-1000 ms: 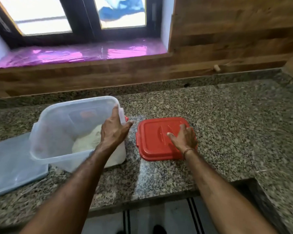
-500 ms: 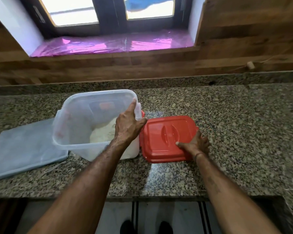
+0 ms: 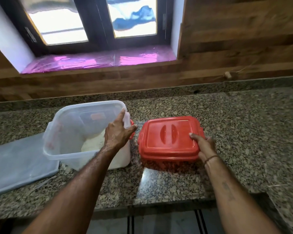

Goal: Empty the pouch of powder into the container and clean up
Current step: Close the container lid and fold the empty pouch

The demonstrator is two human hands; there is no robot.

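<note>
A clear plastic container (image 3: pixel 69 132) stands open on the granite counter, with white powder (image 3: pixel 93 142) heaped in its right corner. My left hand (image 3: pixel 118 134) grips its right rim. Right of it, the red lid (image 3: pixel 169 137) is raised off the counter, casting a shadow below. My right hand (image 3: pixel 204 146) holds the lid by its right edge, thumb on top. A flat, empty clear pouch (image 3: pixel 19 162) lies on the counter left of the container.
The granite counter (image 3: pixel 243 132) runs right to a corner; its front edge is near my forearms. A wooden backsplash and a window sill with pink film (image 3: pixel 98 60) lie behind. A small cork-like peg (image 3: pixel 227 74) sticks out of the wall.
My right hand moved from resting on top of the lid to gripping its right edge and has lifted it off the counter. My left hand kept hold of the container rim.
</note>
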